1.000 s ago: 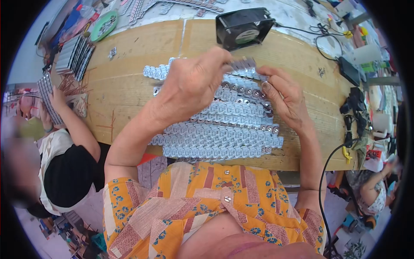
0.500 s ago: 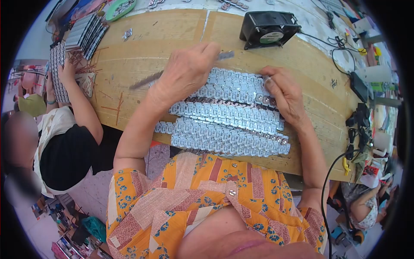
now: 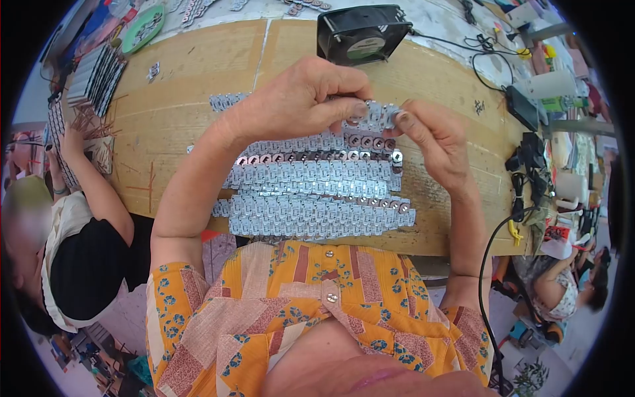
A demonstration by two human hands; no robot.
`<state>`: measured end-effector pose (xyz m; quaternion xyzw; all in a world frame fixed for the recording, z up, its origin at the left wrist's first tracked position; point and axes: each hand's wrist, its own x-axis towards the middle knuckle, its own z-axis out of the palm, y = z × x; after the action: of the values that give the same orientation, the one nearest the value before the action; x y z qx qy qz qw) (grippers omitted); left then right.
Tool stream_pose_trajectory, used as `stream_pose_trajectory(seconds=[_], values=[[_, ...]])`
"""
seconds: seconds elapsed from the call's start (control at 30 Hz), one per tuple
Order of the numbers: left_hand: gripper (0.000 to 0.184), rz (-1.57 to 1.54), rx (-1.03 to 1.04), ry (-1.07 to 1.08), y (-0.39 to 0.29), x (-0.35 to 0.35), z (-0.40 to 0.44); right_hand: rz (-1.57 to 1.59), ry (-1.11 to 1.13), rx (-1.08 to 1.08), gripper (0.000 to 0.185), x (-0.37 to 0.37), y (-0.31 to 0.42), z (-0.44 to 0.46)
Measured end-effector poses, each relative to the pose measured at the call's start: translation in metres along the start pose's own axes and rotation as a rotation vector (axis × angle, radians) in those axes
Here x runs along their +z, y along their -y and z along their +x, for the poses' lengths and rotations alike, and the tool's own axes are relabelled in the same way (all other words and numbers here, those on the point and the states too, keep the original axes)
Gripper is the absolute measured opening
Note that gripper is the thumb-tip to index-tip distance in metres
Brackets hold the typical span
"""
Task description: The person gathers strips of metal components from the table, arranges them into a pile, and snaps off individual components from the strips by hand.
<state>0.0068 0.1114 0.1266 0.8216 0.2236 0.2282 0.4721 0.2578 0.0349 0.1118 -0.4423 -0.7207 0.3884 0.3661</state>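
Rows of linked, small silvery square modules (image 3: 311, 221) lie side by side on the table in front of me, several showing round coppery discs at their ends. My left hand (image 3: 311, 99) is closed, thumb and fingers pinching a strip of these modules (image 3: 377, 114) at the far side of the rows. Close by, my right hand (image 3: 433, 142) pinches the same strip's right end between thumb and fingers. The left forearm covers part of the rows, and part of the strip is hidden behind the left hand.
A black fan (image 3: 364, 36) stands behind my hands. Cables (image 3: 493, 49) and a black adapter (image 3: 521, 106) are at the right. On the left a co-worker's arm (image 3: 99, 185) reaches beside stacked strips (image 3: 99, 76); a green tray (image 3: 143, 30) sits at the back.
My left hand has come to the right, towards the right hand, and both now pinch a strip's end. The right hand has lifted off the rows' end. The whole view has shifted.
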Motion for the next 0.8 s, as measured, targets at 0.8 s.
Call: stream_pose_trajectory(seconds=[0.8], values=[[0.014,-0.147,-0.066,0.128,0.009,-0.001,0.013,0.097,-0.068,0.135,0.023,0.013,0.005,0.006]])
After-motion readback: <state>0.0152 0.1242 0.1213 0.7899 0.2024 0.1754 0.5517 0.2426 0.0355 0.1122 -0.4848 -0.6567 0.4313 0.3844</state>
